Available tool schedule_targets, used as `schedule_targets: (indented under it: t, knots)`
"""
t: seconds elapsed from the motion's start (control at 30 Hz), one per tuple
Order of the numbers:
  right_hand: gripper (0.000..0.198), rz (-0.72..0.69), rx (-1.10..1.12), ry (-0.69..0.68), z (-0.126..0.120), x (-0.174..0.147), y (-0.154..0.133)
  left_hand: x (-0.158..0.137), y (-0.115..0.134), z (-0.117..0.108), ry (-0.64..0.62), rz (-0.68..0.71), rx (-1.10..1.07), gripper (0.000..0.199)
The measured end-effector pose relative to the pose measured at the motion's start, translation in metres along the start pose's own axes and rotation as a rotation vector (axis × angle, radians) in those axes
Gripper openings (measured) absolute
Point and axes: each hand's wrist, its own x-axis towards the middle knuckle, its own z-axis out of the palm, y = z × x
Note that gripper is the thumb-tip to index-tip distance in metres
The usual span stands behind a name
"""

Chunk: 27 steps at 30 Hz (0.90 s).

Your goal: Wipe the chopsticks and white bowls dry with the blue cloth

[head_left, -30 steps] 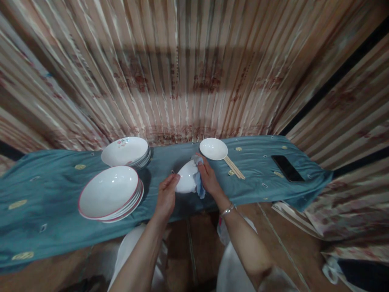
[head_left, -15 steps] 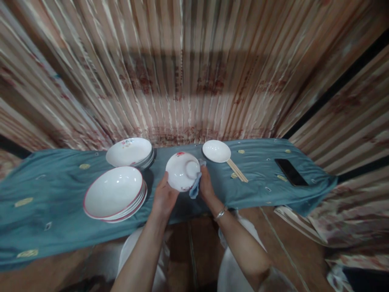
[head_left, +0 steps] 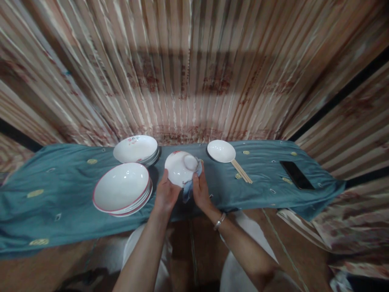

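Observation:
A white bowl (head_left: 177, 172) with a red floral pattern is held up over the table's front part, tilted so its outside and foot ring face me. My left hand (head_left: 166, 194) grips its lower left rim, fingers hidden behind it. At its right side my right hand (head_left: 201, 188) is closed on a blue cloth (head_left: 188, 191), which is pressed against the bowl and hangs down below it. A bracelet circles my right wrist.
Left stand a stack of red-rimmed bowls (head_left: 121, 187) and, behind it, a stack of flowered plates (head_left: 135, 149). Farther right are a small white bowl (head_left: 221, 151), chopsticks (head_left: 242, 172) and a black phone (head_left: 296, 175) on the teal tablecloth (head_left: 258, 194). A curtain (head_left: 194, 73) hangs behind.
My right hand has shifted with the cloth along the bowl's lower right side, its thumb now showing in front. The bowl has turned slightly. The whole view has shifted a little.

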Motion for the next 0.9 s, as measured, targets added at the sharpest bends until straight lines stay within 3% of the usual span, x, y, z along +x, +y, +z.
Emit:
schedule_targets:
  t: [0.4, 0.57, 0.73, 0.9]
  knots:
    - [0.067, -0.262, -0.270, -0.163, 0.005, -0.036, 0.002, -0.002, 0.002, -0.004, -0.022, 0.034, -0.034, 0.042]
    - [0.071, -0.410, -0.360, -0.214, 0.005, -0.043, 0.006, 0.001, 0.003, -0.009, -0.009, 0.118, -0.028, 0.036]
    - [0.073, -0.549, -0.476, -0.289, -0.002, -0.037, -0.003, 0.004, -0.001, -0.023, 0.004, 0.155, 0.112, 0.022]
    - [0.060, -0.619, -0.585, -0.333, -0.019, -0.017, -0.026, -0.002, -0.015, -0.023, 0.014, 0.218, 0.262, 0.010]
